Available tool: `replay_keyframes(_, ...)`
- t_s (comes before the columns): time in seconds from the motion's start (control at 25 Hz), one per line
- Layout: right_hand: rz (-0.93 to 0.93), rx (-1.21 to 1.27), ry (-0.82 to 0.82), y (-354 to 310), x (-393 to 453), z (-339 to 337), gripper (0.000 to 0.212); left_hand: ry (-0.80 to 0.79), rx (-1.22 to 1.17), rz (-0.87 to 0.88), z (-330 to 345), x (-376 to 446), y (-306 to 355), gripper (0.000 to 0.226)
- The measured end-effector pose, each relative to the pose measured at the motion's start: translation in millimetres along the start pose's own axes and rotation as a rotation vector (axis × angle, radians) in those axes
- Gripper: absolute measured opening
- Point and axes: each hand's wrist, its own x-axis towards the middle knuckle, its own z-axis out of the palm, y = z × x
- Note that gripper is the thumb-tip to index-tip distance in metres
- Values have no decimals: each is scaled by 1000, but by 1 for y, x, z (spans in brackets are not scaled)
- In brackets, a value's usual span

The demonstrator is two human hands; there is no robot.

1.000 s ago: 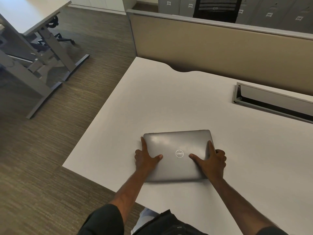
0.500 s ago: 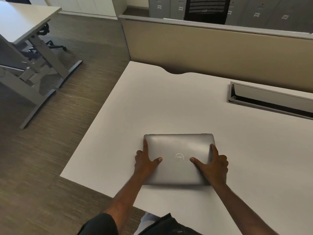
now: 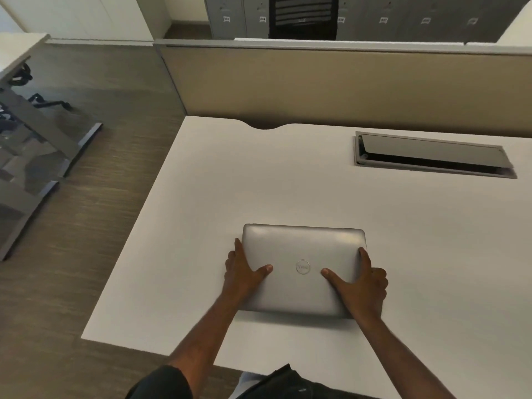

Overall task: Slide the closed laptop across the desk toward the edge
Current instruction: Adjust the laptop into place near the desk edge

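Since half a second ago, the head view has tipped up and the partition sits lower in frame, while the laptop point(image 3: 302, 269) has crept slightly away from the near desk edge with both hands riding on it as before. From the head camera, the closed grey laptop lies flat on the white desk point(image 3: 201, 226), lid up with its round logo near the middle, toward the near side of the desk and left of its centre, with a strip of bare desk between it and the near edge at 6 o'clock. The left hand point(image 3: 244, 276) clasps the lid's left edge at 9 o'clock: thumb laid flat on top pointing toward the logo, index finger stretched along the side, the other fingers curled down past the edge and hidden. The right hand point(image 3: 362, 286) mirrors it at 3 o'clock, thumb on the lid, index finger up along the right edge, remaining fingers folded out of sight. Both wrists cover the laptop's near corners. At 1 o'clock a recessed cable hatch point(image 3: 431, 156) is set in the desk, well apart from the laptop. Beyond it stands a tan partition point(image 3: 316, 84). The person's dark sleeves are cut off at the bottom, and motion blur softens the logo lettering.
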Motion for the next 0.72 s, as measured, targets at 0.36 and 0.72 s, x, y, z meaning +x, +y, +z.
replay_keyframes(0.36, 38, -9, -64, 18, 11, 8, 111, -68, 66, 48, 3, 15, 9, 102)
replay_keyframes(0.72, -13, -54, -65, 19, 15, 7, 104, -117, 205, 92, 1, 22, 6, 100)
